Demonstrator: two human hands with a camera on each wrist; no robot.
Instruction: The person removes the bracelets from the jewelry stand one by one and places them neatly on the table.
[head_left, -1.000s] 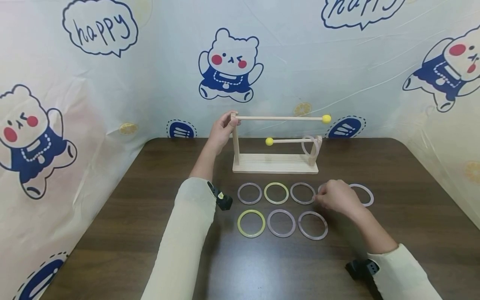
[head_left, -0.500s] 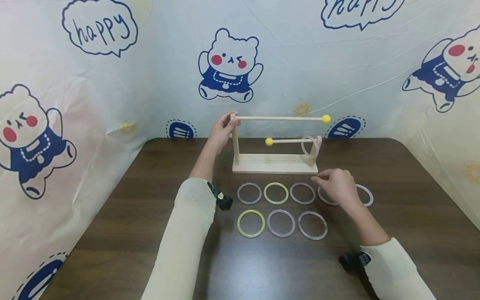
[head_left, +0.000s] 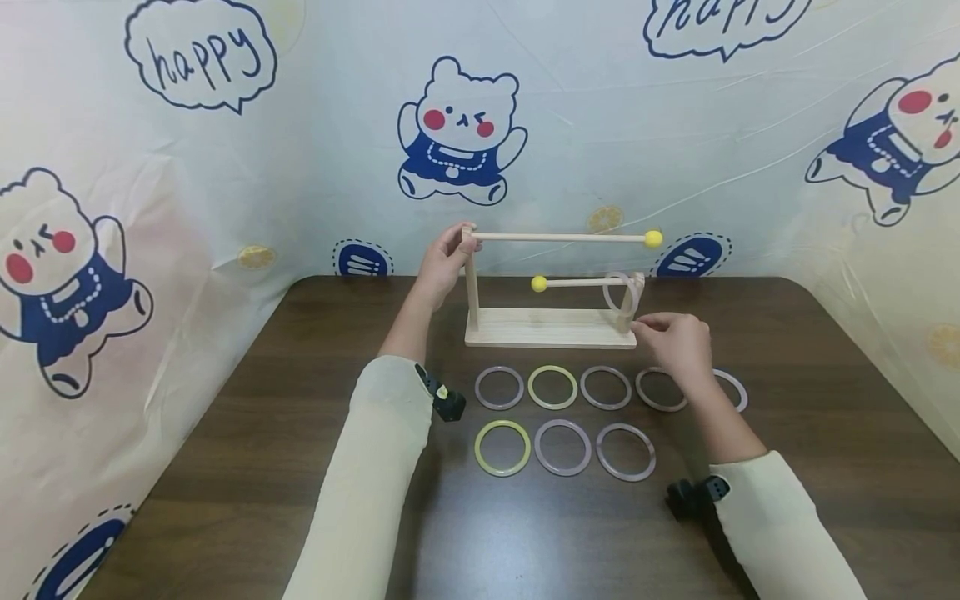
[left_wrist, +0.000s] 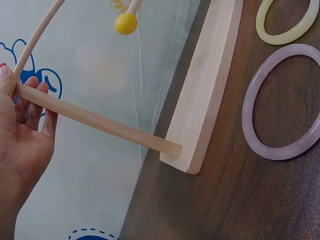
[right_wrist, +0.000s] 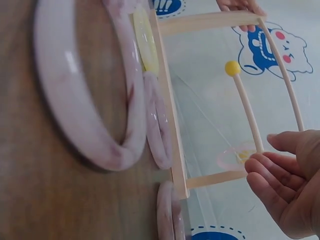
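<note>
My left hand [head_left: 442, 265] grips the top of the left post [left_wrist: 100, 119] of a wooden stand [head_left: 551, 335], where the upper rod [head_left: 558, 237] joins it. Beside the stand's right end is my right hand [head_left: 681, 346]. The right wrist view shows its thumb apart from loosely bent fingers, holding nothing. A pale pink bangle [head_left: 606, 298] hangs on the lower rod [head_left: 581, 282], close to the right post. Both rods carry yellow ball tips. In front of the stand, lavender bangles [head_left: 558, 472] and yellow bangles [head_left: 502, 472] lie flat in two rows.
The stand rests toward the back of a dark wooden table [head_left: 480, 542]. A printed cloth [head_left: 315, 125] with bear drawings hangs behind and along the sides. A whitish bangle [head_left: 742, 396] lies at the right of the back row, partly behind my right forearm.
My right hand has moved up and away from the back row of bangles to the right end of the stand. The left hand stays on the post, and the bangles have not moved.
</note>
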